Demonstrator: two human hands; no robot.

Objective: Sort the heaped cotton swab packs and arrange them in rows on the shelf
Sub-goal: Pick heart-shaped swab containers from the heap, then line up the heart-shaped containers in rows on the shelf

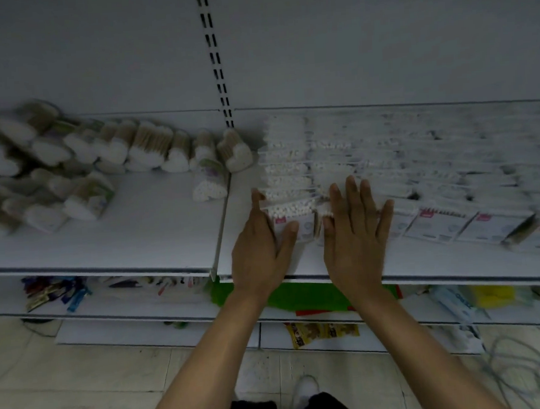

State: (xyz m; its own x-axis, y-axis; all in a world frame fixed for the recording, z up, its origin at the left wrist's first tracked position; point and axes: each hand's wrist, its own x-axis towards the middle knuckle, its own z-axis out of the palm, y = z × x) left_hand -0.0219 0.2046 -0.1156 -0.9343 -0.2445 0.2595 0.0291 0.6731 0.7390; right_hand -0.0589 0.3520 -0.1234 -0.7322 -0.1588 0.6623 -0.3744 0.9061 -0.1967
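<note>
Low in the middle, left hand (261,242) flat with straight fingers, pressed against the front swab pack (291,217). Beside it, right hand (356,237) flat, fingers spread over neighbouring packs. Behind, rows of packs (385,153) on the shelf (138,237). Far left, heaped packs (54,160).

This was a shop aisle. White metal gondola shelving (106,239) ran across the middle of the frame, and a slotted upright (214,59) at top centre split its back panel. Many identical cotton swab packs lay on it: heart-shaped packs (50,151) were heaped at the left, and flat packs (386,165) lay in rows at the right. Lower shelves (143,332) near the bottom carried other packaged goods (322,330), above a pale tiled floor (83,380).
</note>
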